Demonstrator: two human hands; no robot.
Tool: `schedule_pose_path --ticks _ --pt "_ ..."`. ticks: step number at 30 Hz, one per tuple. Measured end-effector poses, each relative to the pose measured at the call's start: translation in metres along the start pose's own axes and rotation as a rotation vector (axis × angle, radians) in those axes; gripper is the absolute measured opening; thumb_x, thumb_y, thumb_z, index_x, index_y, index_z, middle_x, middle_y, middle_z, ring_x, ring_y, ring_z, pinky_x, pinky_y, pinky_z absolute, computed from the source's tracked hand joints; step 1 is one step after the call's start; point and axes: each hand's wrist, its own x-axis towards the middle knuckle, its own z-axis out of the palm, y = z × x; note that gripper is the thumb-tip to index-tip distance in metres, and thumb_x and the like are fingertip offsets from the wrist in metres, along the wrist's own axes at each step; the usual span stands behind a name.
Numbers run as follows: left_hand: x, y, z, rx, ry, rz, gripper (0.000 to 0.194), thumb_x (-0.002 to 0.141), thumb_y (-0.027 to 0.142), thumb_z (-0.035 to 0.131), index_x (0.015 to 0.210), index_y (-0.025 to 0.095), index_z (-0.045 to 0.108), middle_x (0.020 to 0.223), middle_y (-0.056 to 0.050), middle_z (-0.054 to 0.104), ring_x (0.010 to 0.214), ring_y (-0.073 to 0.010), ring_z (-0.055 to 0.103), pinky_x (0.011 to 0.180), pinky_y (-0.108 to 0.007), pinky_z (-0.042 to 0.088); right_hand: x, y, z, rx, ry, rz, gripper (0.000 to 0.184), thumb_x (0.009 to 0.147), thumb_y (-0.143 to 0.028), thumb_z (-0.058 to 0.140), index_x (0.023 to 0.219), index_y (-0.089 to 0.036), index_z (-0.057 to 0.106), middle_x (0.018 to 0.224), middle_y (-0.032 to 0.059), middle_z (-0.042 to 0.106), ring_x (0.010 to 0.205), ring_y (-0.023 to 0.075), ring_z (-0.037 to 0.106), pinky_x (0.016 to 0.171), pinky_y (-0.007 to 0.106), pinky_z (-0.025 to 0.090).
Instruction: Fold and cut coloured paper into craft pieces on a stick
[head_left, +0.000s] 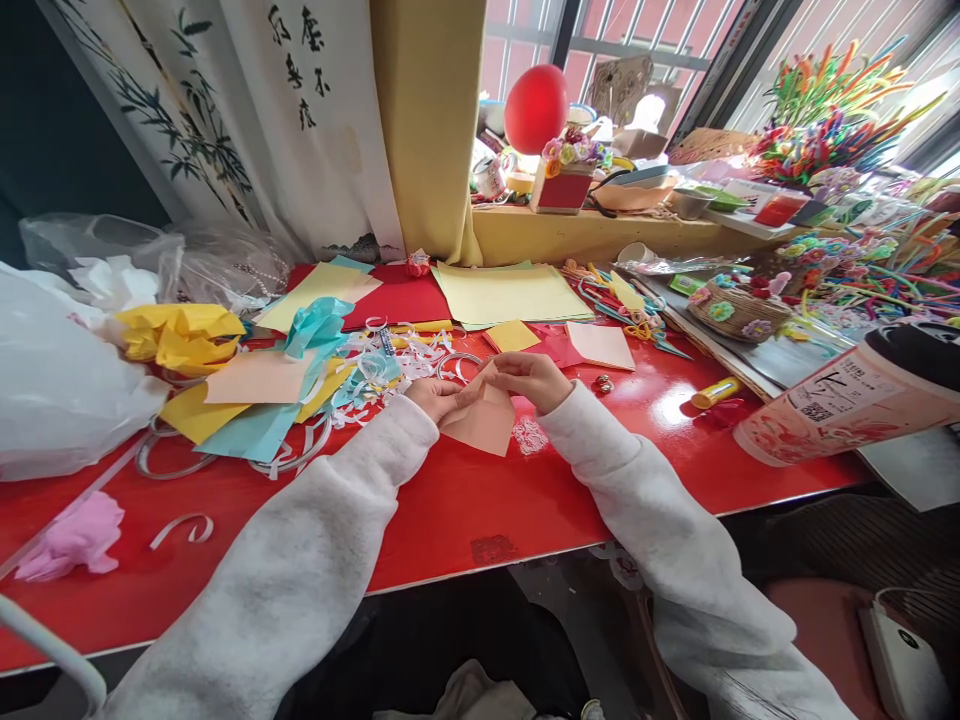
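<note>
A folded piece of peach paper [487, 425] is held between my two hands, just above the red table. My left hand [435, 398] pinches its left side, fingers closed. At its upper right edge, my right hand [534, 380] grips the paper between thumb and fingers. A crease or fold runs near the top, partly covered by my fingers. Behind my hands lie a pad of yellow square paper [513, 335] and a stack of pale pink square paper [601, 345]. Two small round metallic bells [602, 383] rest to the right of my right hand.
Curled paper strips, rings and coloured sheets [259, 378] crowd the left, beside a white plastic bag [67, 380]. Scissors [660, 335] lie behind on the right. A glue stick [716, 393] and a large paper cup [855, 395] stand near the right edge. Pale yellow sheets [510, 293] lie at the back.
</note>
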Motion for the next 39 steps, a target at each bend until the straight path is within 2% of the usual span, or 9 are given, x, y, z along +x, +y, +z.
schedule_pose_path --ticks 4,8,11,14,18,27,33,39 --pt "-0.0026 0.0016 0.0036 0.092 0.017 0.065 0.029 0.052 0.043 0.066 0.053 0.014 0.059 0.036 0.005 0.042 0.038 -0.0057 0.038 0.042 -0.020 0.030 0.0002 0.0027 0.0005 -0.087 0.079 -0.040 0.029 0.057 -0.038 0.063 0.069 -0.013 0.055 0.060 -0.0004 0.054 0.054 0.0076 0.048 0.050 0.020 0.038" --pt "-0.0033 0.0012 0.0064 0.046 -0.023 0.032 0.034 0.047 0.045 0.068 0.057 0.014 0.058 0.041 0.006 0.048 0.039 -0.0054 0.040 0.041 -0.020 0.030 -0.0008 0.0026 0.0012 -0.159 0.150 -0.099 0.029 0.059 -0.039 0.060 0.064 -0.012 0.054 0.055 -0.0025 0.047 0.050 0.0048 0.040 0.045 0.019 0.031" --pt "-0.0028 -0.0005 0.0073 0.041 0.011 0.019 0.037 0.045 0.046 0.068 0.058 0.013 0.058 0.042 0.005 0.048 0.038 -0.0049 0.040 0.040 -0.019 0.031 -0.0011 0.0018 0.0014 -0.150 0.135 -0.083 0.030 0.060 -0.041 0.059 0.062 -0.013 0.052 0.052 -0.0039 0.043 0.047 0.0041 0.036 0.043 0.019 0.028" --pt "-0.0009 -0.0027 0.0070 0.021 0.015 0.031 0.038 0.044 0.045 0.069 0.059 0.013 0.058 0.049 0.003 0.053 0.044 -0.0073 0.046 0.044 -0.020 0.035 -0.0008 0.0025 0.0012 -0.129 0.118 -0.063 0.030 0.060 -0.042 0.058 0.063 -0.013 0.052 0.054 -0.0035 0.044 0.048 0.0047 0.037 0.044 0.019 0.031" --pt "0.0022 -0.0046 0.0050 0.042 -0.015 0.037 0.038 0.044 0.043 0.070 0.066 0.013 0.061 0.061 0.001 0.059 0.056 -0.0118 0.053 0.051 -0.022 0.039 -0.0003 0.0047 0.0007 -0.076 0.177 -0.063 0.027 0.058 -0.039 0.061 0.064 -0.014 0.053 0.059 -0.0019 0.048 0.054 0.0067 0.043 0.050 0.020 0.038" --pt "0.0014 -0.0059 0.0059 0.022 -0.003 0.043 0.037 0.042 0.043 0.071 0.060 0.012 0.060 0.054 0.002 0.056 0.050 -0.0101 0.050 0.049 -0.022 0.038 0.0009 0.0044 0.0010 -0.028 0.153 0.018 0.030 0.055 -0.041 0.063 0.065 -0.013 0.056 0.059 -0.0005 0.052 0.054 0.0076 0.047 0.052 0.022 0.043" --pt "0.0035 -0.0072 0.0060 -0.123 -0.094 -0.040 0.039 0.041 0.036 0.074 0.069 0.012 0.062 0.062 0.000 0.061 0.057 -0.0126 0.056 0.057 -0.025 0.043 0.0003 0.0063 -0.0009 -0.048 0.169 -0.004 0.033 0.057 -0.044 0.061 0.069 -0.013 0.059 0.065 0.0023 0.057 0.059 0.0103 0.052 0.054 0.023 0.046" --pt "0.0035 -0.0071 0.0061 -0.197 -0.025 -0.070 0.040 0.039 0.035 0.074 0.070 0.011 0.063 0.061 -0.002 0.063 0.057 -0.0141 0.057 0.059 -0.028 0.045 0.0026 0.0036 -0.0029 0.099 0.213 0.084 0.041 0.056 -0.051 0.060 0.074 -0.013 0.060 0.066 0.0038 0.060 0.058 0.0103 0.056 0.057 0.025 0.048"
